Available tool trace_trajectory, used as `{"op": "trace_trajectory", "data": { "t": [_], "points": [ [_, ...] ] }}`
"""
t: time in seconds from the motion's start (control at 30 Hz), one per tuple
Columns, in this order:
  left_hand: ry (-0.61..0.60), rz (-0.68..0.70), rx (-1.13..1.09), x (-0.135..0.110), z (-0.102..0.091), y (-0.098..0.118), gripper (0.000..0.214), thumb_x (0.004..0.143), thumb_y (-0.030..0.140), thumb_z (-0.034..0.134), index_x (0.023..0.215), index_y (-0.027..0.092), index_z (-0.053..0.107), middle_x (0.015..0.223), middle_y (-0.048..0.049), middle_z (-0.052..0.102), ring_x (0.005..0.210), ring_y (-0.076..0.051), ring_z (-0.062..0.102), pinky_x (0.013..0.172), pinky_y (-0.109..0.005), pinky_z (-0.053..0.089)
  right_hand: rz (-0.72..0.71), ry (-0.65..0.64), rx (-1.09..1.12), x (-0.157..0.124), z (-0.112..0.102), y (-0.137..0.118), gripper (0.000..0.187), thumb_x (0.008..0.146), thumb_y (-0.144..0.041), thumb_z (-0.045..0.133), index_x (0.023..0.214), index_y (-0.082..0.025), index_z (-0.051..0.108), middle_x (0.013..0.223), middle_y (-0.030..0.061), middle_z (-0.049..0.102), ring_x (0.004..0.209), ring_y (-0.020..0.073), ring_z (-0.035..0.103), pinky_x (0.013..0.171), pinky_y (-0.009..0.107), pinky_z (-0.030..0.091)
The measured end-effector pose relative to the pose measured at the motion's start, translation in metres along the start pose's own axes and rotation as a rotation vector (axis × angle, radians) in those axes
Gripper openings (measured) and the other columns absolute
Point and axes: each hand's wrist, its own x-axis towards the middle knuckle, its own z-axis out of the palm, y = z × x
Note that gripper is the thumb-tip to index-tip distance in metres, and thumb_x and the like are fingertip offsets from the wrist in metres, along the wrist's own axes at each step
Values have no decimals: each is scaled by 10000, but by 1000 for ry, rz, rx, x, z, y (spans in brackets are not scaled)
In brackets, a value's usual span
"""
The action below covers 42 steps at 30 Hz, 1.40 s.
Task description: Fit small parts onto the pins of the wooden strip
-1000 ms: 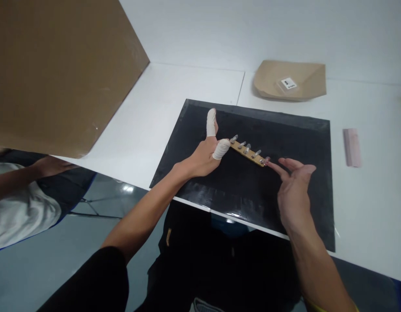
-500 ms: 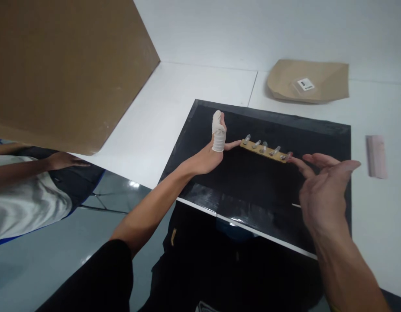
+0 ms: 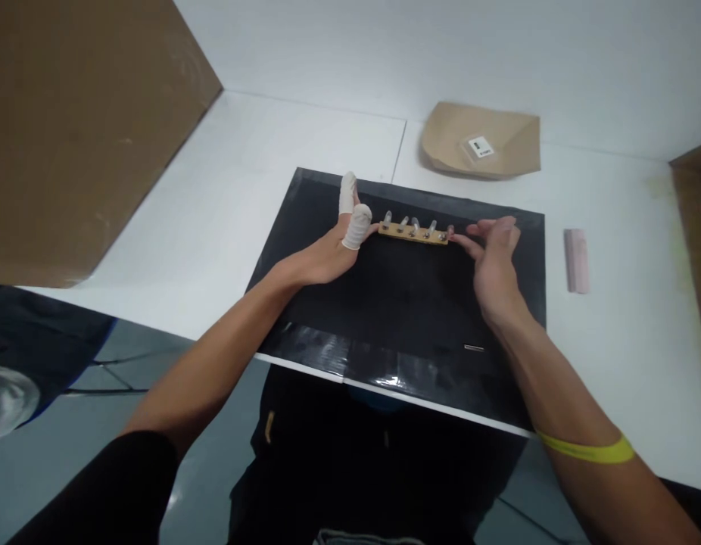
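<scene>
A narrow yellow strip (image 3: 414, 234) carrying several small clear parts lies on a black mat (image 3: 396, 303). My left hand (image 3: 333, 246) wears white finger cots on thumb and forefinger. Its fingers are drawn together and one fingertip presses the strip's left end. My right hand (image 3: 492, 261) has its fingers stretched out leftward, and one fingertip touches the strip's right end. The strip sits between the two hands, flat on the mat. A thin metal pin (image 3: 474, 348) lies on the mat near my right forearm.
A brown paper bag (image 3: 481, 140) with a small label lies behind the mat on the white table (image 3: 225, 197). A pink block (image 3: 576, 260) rests to the right. A large cardboard panel (image 3: 72, 129) stands at the left, a cardboard box (image 3: 696, 227) at the right edge.
My right hand has closed in from the lower right and now touches the strip's end from the side. The strip has turned level. The other person's arm at the left has left the view.
</scene>
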Motion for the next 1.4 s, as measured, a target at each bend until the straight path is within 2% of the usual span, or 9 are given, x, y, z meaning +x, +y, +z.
{"op": "trace_trajectory", "data": {
  "t": [0.17, 0.27, 0.4, 0.53, 0.63, 0.77, 0.9, 1.23, 1.4],
  "points": [
    [2, -20, 29, -1, 0, -2, 866, 960, 859, 177, 1665, 432, -89, 1774, 87, -199, 1646, -422, 31, 1287, -594, 263, -43, -37, -39, -9, -1, -1, 588, 957, -824, 231, 1099, -278, 396, 1206, 102, 450, 1160, 252, 668, 1132, 493, 500],
    [12, 11, 50, -1, 0, -2, 884, 972, 839, 154, 1660, 382, -160, 1760, 75, -256, 1651, -382, -73, 1296, -561, 282, -32, -45, -33, -9, 1, 0, 629, 938, -871, 220, 1082, -285, 398, 1195, 89, 460, 1142, 227, 680, 1133, 465, 512],
    [7, 44, 74, -2, -2, -2, 872, 1009, 786, 182, 1675, 311, -119, 1760, 31, -266, 1656, -379, 10, 1311, -534, 255, 11, -24, 9, -4, -5, 2, 721, 858, -953, 299, 1052, -268, 416, 1183, 86, 502, 1067, 237, 719, 1141, 510, 506],
    [47, 62, 158, -10, -13, -8, 920, 968, 838, 273, 1685, 305, 57, 1792, 12, -154, 1666, -337, -32, 1340, -513, 219, 33, 5, -33, -10, -34, -5, 662, 922, -881, 330, 1096, -254, 454, 1283, 109, 574, 1050, 259, 740, 1125, 555, 487],
    [69, 51, 273, -17, -23, -12, 812, 996, 785, 315, 1634, 282, 304, 1798, -73, 85, 1651, -349, 175, 1353, -581, 16, 35, 9, -194, -30, -68, -16, 545, 973, -780, 411, 1149, -273, 504, 1322, 98, 639, 1161, 269, 708, 1120, 529, 473],
    [112, 51, 507, -19, -27, -15, 502, 1059, 550, 425, 1404, 229, 601, 1694, -115, 408, 1625, -323, 284, 1293, -646, -166, 16, -60, -363, -66, -106, -19, 559, 801, -770, 687, 1052, -271, 652, 1217, 115, 709, 1230, 355, 643, 1143, 593, 387],
    [73, 1, 594, -10, -25, -15, 463, 1057, 452, 438, 1430, 219, 583, 1741, -122, 301, 1664, -331, 121, 1292, -693, -92, -134, -213, -653, -99, -126, -3, 652, 844, -887, 490, 1013, -294, 700, 1202, 66, 732, 1145, 363, 663, 1123, 685, 274],
    [93, 86, 681, 8, -19, -24, 442, 1067, 423, 391, 1362, 186, 620, 1708, -148, 369, 1651, -377, 156, 1255, -741, -140, -286, -240, -787, -140, -125, 12, 566, 996, -769, 416, 1177, -298, 672, 1206, 67, 705, 1169, 331, 658, 1022, 544, 345],
    [93, 150, 734, 14, -15, -30, 499, 991, 502, 591, 1401, 218, 588, 1728, -153, 323, 1652, -402, 127, 1231, -755, -176, -353, -267, -878, -143, -115, 10, 371, 1071, -499, 435, 1231, -252, 662, 1167, 103, 686, 1127, 311, 645, 1002, 514, 345]
  ]
}}
